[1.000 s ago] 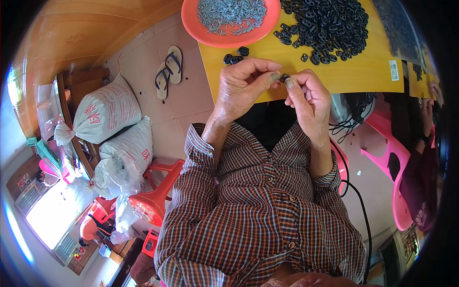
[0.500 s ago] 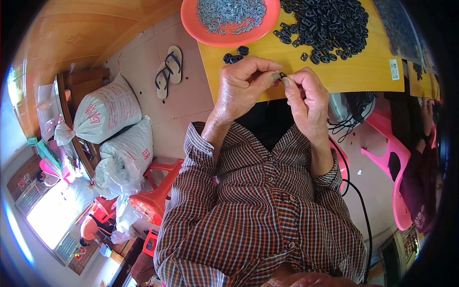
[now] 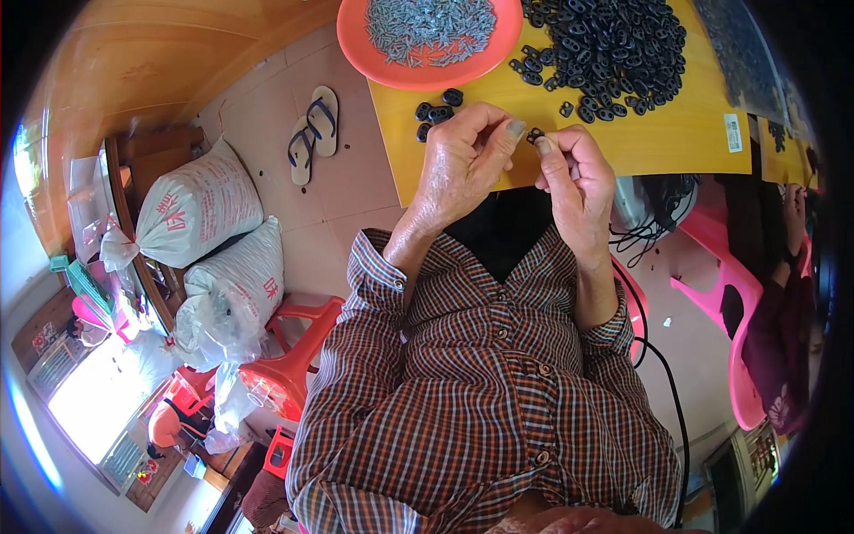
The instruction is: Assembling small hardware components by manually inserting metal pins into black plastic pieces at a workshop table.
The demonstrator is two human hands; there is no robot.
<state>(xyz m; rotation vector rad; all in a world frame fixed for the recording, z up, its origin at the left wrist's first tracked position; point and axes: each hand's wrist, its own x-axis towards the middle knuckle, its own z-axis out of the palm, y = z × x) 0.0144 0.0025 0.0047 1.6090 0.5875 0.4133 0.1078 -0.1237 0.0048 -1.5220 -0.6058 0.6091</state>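
Between the thumb and fingers of my right hand point(image 3: 578, 182) is a small black cord lock part point(image 3: 535, 136) with holes in it, held above the near edge of the yellow table. My left hand point(image 3: 467, 165) is just left of it, apart from the part, thumb and fingertips pinched together. Whatever the left fingers hold, if anything, is too small to make out. Beyond the hands, a heap of black two-hole cord lock parts point(image 3: 614, 53) covers the table. A red dish point(image 3: 356, 53) at the far left holds many small grey metal springs point(image 3: 431, 27).
Several black cord locks point(image 3: 440, 114) lie by my left hand. Flip-flops point(image 3: 311, 133) and full white sacks point(image 3: 200, 205) are at the left, near a red stool point(image 3: 302, 356). A pink chair point(image 3: 743, 311) and another person's hand point(image 3: 794, 209) show at the right; a black cable point(image 3: 676, 400) hangs beside me.
My hands were together at the black part; now the left has drawn away from it to the left, leaving a gap. The part stays in my right fingers and shows more plainly.
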